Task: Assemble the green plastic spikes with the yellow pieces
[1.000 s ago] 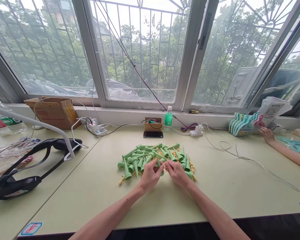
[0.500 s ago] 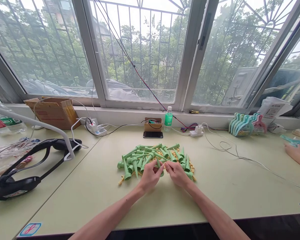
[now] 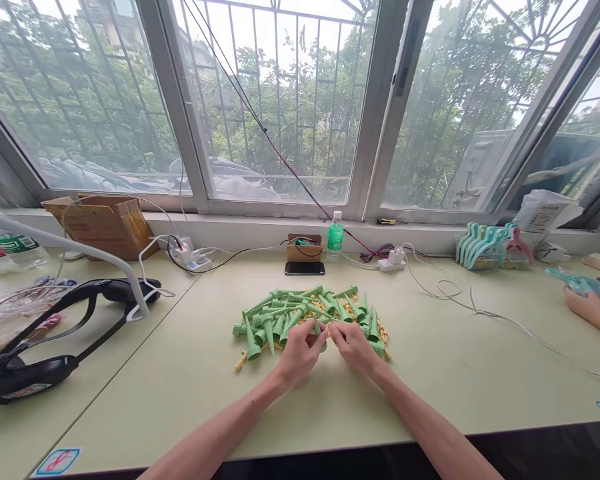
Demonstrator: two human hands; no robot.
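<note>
My left hand [image 3: 301, 351] is closed around a green plastic spike [image 3: 317, 326], whose pointed end rises above the fingers. Close beside it, my right hand [image 3: 353, 347] pinches a small yellow piece [image 3: 329, 330] against the spike's side; the fingers hide most of the piece. Just beyond both hands lies a heap of green spikes [image 3: 267, 323] with wide ribbed caps. Many small yellow pieces [image 3: 383, 331] are scattered under and around the heap, and one [image 3: 241, 362] lies at its left front edge.
A phone [image 3: 305, 268], a small cardboard box [image 3: 304, 249] and a green-labelled bottle [image 3: 335, 236] stand behind the heap. Black headgear [image 3: 75, 360] lies at left. White cable [image 3: 473, 308] crosses the right side, where another person's hand [image 3: 593, 310] holds turquoise items. Hangers [image 3: 480, 247] stand near the window.
The camera view has shifted slightly. My hands keep nearly the same hold on the spike and the yellow piece. The other person's hand at right has moved a little to the left.
</note>
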